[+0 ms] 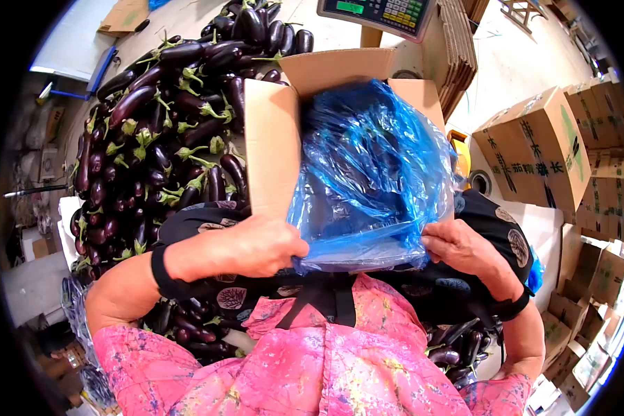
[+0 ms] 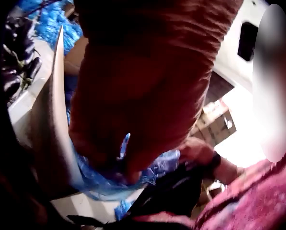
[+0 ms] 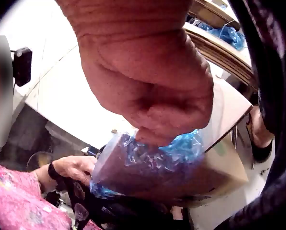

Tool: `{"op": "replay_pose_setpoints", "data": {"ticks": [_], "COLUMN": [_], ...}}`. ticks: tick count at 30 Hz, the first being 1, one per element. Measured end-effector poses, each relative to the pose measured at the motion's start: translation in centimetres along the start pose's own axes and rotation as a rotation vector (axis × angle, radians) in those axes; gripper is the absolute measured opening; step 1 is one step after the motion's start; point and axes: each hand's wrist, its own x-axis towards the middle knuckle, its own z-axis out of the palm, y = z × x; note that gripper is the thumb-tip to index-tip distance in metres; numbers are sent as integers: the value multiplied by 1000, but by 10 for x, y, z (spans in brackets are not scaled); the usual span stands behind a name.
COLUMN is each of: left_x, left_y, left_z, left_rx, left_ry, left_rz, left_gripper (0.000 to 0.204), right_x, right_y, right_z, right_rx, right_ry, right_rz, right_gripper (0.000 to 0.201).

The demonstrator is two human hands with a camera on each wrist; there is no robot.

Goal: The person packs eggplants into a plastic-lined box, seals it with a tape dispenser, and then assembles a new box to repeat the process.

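A blue plastic bag (image 1: 367, 166) lines an open cardboard box (image 1: 274, 149) in front of the person, its near edge drawn over the box's near side. My left hand (image 1: 267, 244) pinches the bag at the near left corner. At the near right corner my right hand (image 1: 457, 244) grips the plastic with curled fingers. In the right wrist view the bag's edge (image 3: 181, 148) comes out beneath the right hand's fingers. The left wrist view shows the left hand (image 2: 138, 105) dark and close, with blue film around its fingertips.
A large heap of eggplants (image 1: 159, 152) lies left of the box, with more eggplants (image 1: 457, 347) by the person's legs. Behind stand a scale (image 1: 381, 14) and flattened cardboard (image 1: 451, 55). A closed printed carton (image 1: 537, 149) stands at the right.
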Motion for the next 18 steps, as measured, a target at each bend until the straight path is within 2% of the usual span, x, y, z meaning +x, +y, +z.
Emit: {"op": "replay_pose_setpoints", "data": {"ticks": [1,2,3,4,5,7,8,11,12,13,14,15,16,17,18], "left_x": [-1,-3,-2,-1,0,14,25,56,63,68,76,79,81,83,87], "left_y": [-8,-15,-9,-7,-7,-4,-10,-21,-20,-22,-32,-32,-30,-29,-31], "left_z": [0,-5,-29,-42,-54,-68,-66,-58,-57,-55,-48,-46,-43,-40,-38], "left_rx": [-166,-356,-546,-689,-830,-835,-806,-818,-824,-830,-903,-779,-656,-533,-441], "left_ry": [222,182,141,183,229,367,415,460,454,447,418,457,497,534,483], "left_rz": [163,123,77,24,-32,-123,-118,-132,-144,-156,-161,-140,-120,-100,-95], "left_gripper": [13,13,15,14,13,16,15,13,13,13,23,32,41,50,75], "right_x": [-8,-14,-17,-17,-18,-20,-20,-16,-18,-20,-24,-26,-24,-23,-18], "right_y": [-4,-6,-7,4,4,3,7,13,8,1,-7,-11,-8,-4,1], "right_z": [-2,-4,-3,-3,1,8,7,7,14,14,12,10,2,-10,-18], "right_rx": [85,168,250,201,192,175,156,289,264,352,440,526,776,854,903], "right_ry": [57,113,166,271,291,338,257,-48,14,56,100,145,188,223,296], "right_rz": [57,113,166,20,4,-28,28,116,48,68,87,106,87,85,30], "right_gripper": [24,26,27,32,34,42,50,32,25,22,20,19,19,23,29]}}
